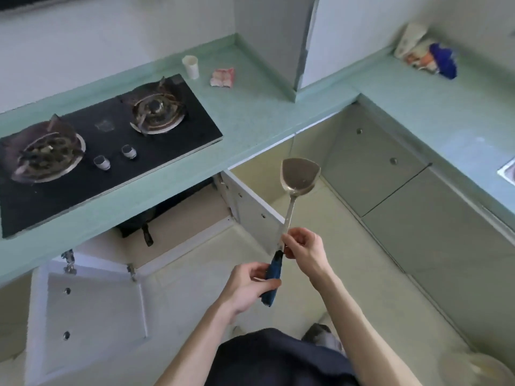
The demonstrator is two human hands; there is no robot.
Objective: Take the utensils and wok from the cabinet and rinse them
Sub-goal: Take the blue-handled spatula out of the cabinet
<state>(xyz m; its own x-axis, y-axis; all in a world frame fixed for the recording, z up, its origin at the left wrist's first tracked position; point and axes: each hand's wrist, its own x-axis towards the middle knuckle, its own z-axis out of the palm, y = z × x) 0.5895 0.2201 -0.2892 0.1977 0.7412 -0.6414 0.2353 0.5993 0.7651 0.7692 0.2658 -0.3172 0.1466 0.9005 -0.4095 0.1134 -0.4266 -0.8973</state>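
Observation:
A steel wok spatula [299, 176] with a blue handle is held upright in front of me, blade up. My left hand [248, 285] grips the blue handle. My right hand [303, 247] pinches the metal shaft just above the handle. Below the stove, the cabinet [178, 218] stands with both doors swung open. A dark wok [139, 224] with a black handle lies inside it, partly hidden under the counter.
A black two-burner gas stove [106, 140] sits in the pale green counter [250, 112]. A white cup [191, 66] and a small packet [222, 77] stand behind it. A sink corner [508, 171] shows at the right edge. Bags [426, 51] lie at back right.

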